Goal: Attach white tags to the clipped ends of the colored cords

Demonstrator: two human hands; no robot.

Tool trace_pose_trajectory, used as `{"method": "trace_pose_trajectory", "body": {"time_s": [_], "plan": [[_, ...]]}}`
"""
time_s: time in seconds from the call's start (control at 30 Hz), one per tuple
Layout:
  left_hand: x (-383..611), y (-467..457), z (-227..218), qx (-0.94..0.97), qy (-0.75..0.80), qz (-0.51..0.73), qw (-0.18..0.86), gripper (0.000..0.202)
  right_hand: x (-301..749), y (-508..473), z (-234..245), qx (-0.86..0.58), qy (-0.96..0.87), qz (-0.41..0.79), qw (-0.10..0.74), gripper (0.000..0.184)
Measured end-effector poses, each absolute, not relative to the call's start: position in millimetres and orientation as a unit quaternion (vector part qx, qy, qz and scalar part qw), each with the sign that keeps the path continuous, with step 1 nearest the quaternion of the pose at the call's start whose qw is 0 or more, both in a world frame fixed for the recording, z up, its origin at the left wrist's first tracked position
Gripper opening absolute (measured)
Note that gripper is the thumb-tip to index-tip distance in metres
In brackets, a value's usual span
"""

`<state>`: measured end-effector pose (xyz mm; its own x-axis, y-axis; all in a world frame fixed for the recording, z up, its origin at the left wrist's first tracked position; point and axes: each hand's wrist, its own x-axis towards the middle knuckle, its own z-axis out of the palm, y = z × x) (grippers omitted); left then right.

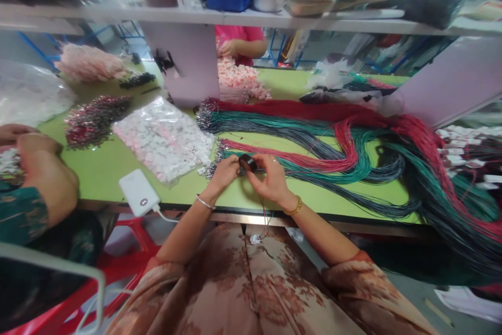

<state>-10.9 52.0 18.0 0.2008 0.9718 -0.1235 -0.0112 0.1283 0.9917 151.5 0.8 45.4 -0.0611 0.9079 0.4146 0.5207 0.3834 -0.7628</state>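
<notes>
A black roll (248, 162), which looks like tape, is between my two hands above the table's near edge. My right hand (272, 179) is closed on the roll, thumb below and fingers above. My left hand (226, 173) pinches at the roll's left side; what lies between its fingertips is too small to make out. Below my right hand hang thin wires (266, 217), ending in a white connector (255, 239) over my lap. Just beyond my hands lie bundles of red wires (298, 154), green wires (314, 166) and dark wires (341, 193) with metal-tipped ends.
Left of my hands are a bag of white connectors (164, 141), a white power bank (138, 192) and a pile of metal-tipped red pieces (96, 120). A co-worker's arm (47, 168) is at far left; another person (243, 42) sits opposite. A shelf (254, 17) crosses above.
</notes>
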Motion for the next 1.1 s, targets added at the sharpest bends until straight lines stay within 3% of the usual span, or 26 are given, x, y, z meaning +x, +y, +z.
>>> {"method": "trace_pose_trajectory", "body": {"time_s": [0.13, 0.23, 0.3, 0.47, 0.6, 0.77, 1.0, 1.1], "plan": [[-13.2, 51.1, 27.1, 0.511, 0.455, 0.366, 0.631, 0.016, 156.5, -5.1, 30.1, -0.468, -0.625, 0.429, 0.455, 0.039], [-13.8, 47.4, 32.8, 0.591, 0.426, 0.349, 0.590, 0.026, 155.8, -6.2, 27.4, -0.447, -0.577, 0.515, 0.450, 0.035], [-13.4, 43.5, 36.7, 0.674, 0.420, 0.328, 0.512, 0.026, 154.3, -4.7, 27.6, -0.449, -0.573, 0.530, 0.434, 0.031], [-7.4, 30.1, 49.7, 0.826, 0.485, 0.204, 0.202, 0.016, 150.1, 5.4, 21.9, -0.494, -0.564, 0.538, 0.385, 0.015], [-2.9, 23.2, 52.0, 0.854, 0.488, 0.152, 0.102, 0.019, 146.7, 10.3, 19.1, -0.482, -0.503, 0.591, 0.408, 0.009], [2.5, 26.1, 36.0, 0.822, 0.500, 0.210, 0.172, 0.015, 146.7, 9.2, 28.9, -0.444, -0.425, 0.667, 0.421, 0.016], [18.9, 30.7, 10.8, 0.773, 0.435, 0.312, 0.341, 0.019, 154.1, 0.3, 22.6, -0.500, -0.393, 0.621, 0.458, 0.026], [16.8, 38.9, 5.9, 0.762, 0.438, 0.315, 0.358, 0.020, 148.7, -29.4, 28.0, -0.507, -0.438, 0.610, 0.422, 0.026]]}}
